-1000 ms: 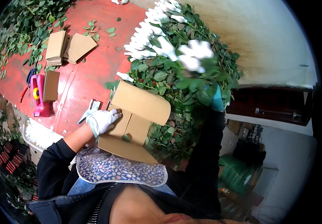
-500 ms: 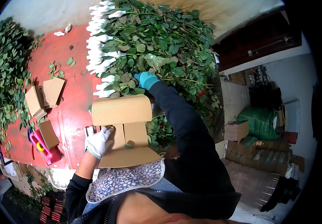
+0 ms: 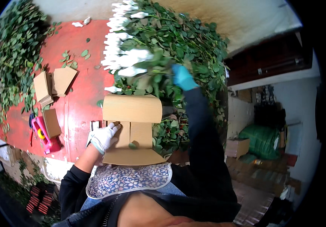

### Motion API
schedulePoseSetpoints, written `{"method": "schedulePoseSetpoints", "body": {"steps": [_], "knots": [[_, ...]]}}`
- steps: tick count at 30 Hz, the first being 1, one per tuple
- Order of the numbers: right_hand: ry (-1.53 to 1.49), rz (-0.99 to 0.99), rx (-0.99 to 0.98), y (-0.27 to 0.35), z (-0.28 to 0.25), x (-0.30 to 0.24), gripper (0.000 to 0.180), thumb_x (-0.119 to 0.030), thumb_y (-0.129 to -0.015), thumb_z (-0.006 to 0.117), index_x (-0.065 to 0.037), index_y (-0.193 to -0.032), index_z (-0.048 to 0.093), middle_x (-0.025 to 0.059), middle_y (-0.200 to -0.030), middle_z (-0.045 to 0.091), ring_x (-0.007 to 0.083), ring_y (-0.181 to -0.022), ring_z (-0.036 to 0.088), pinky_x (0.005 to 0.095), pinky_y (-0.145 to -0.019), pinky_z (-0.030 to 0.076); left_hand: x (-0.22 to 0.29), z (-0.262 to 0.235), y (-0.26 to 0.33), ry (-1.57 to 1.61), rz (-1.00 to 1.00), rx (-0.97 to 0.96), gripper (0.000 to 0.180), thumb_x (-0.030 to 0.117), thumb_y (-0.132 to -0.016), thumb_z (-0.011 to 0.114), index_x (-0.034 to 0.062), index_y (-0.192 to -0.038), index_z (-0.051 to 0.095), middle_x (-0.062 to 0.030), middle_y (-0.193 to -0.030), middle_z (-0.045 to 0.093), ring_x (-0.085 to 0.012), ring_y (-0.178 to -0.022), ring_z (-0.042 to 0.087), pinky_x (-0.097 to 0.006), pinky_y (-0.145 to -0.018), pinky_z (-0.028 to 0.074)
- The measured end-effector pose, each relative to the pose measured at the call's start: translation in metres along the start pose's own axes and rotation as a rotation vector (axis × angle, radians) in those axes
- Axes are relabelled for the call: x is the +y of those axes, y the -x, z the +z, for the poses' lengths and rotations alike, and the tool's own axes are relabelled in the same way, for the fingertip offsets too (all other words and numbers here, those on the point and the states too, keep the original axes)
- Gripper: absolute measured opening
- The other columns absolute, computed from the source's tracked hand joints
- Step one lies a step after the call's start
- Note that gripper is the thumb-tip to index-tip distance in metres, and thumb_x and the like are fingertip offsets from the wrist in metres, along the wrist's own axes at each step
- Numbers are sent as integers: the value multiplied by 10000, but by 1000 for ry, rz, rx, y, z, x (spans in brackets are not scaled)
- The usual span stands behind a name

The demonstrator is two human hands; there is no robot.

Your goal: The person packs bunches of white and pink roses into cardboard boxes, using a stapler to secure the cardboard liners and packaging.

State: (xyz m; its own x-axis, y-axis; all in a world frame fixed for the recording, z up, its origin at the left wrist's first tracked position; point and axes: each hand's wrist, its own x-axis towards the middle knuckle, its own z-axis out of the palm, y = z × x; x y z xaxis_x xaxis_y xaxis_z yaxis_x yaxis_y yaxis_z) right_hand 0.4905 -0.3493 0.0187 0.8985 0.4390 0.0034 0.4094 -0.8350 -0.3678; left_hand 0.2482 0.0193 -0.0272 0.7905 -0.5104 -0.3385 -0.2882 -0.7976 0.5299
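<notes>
My left hand (image 3: 104,139), in a white glove, lies with its fingers flat on the left side of a folded corrugated cardboard sheet (image 3: 142,130). The sheet's far flap curls up, and a loose leaf (image 3: 132,145) rests on it. My right hand (image 3: 184,77), in a blue glove and blurred by motion, is closed around the stems of a few roses (image 3: 133,71). White sleeves cover their heads, which point left. These roses are over a large pile of leafy roses (image 3: 178,41) with the same white-sleeved heads along its left edge.
The red table (image 3: 85,81) carries stacked cardboard pieces (image 3: 62,81) and a pink tape dispenser (image 3: 48,140). More foliage (image 3: 10,56) is heaped at the far left. On the right stand a cardboard box (image 3: 237,147) and a green sack (image 3: 261,140).
My right hand has moved right and slightly up, lifting a few roses by their stems from the near end of the pile. My left hand stays on the cardboard. The view has shifted slightly.
</notes>
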Motion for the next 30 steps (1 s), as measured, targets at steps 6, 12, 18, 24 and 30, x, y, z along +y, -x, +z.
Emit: {"method": "schedulePoseSetpoints", "body": {"steps": [6, 12, 18, 24, 30], "knots": [[-214, 121, 568, 91, -133, 49, 323, -177, -744, 691, 4, -1007, 640, 184, -903, 658, 342, -817, 627, 447, -741, 516, -8, 2, 1, 49, 56, -12, 604, 147, -779, 656, 103, -1350, 462, -100, -1417, 430, -311, -973, 634, -411, -827, 516], [460, 432, 986, 263, -228, 91, 337, -208, -735, 705, 8, -988, 653, 184, -893, 660, 329, -814, 629, 437, -750, 518, -6, -2, 5, 44, 50, 24, 601, 148, -765, 658, 102, -1335, 475, -91, -1396, 452, -316, -993, 628, -428, -834, 512], [1177, 839, 973, 422, -271, 104, 354, -239, -726, 719, 12, -969, 666, 184, -883, 663, 316, -810, 632, 427, -759, 520, -3, 2, 1, 88, 67, 39, 600, 153, -743, 687, 105, -1309, 493, -87, -1370, 474, -320, -1078, 594, -399, -899, 493], [1301, 1154, 877, 537, -292, 113, 380, -301, -728, 747, 25, -910, 673, 197, -953, 666, 335, -855, 625, 420, -830, 513, -2, 7, -2, 49, 67, 25, 610, 172, -739, 698, 117, -1311, 496, -81, -1344, 487, -322, -1073, 588, -402, -885, 500], [1141, 1120, 988, 516, -305, 117, 343, -298, -745, 717, 19, -876, 687, 201, -956, 659, 332, -831, 621, 421, -813, 519, -7, 8, -2, 48, 20, 14, 615, 167, -733, 706, 110, -1305, 487, -88, -1339, 481, -333, -1109, 562, -402, -897, 490]]}}
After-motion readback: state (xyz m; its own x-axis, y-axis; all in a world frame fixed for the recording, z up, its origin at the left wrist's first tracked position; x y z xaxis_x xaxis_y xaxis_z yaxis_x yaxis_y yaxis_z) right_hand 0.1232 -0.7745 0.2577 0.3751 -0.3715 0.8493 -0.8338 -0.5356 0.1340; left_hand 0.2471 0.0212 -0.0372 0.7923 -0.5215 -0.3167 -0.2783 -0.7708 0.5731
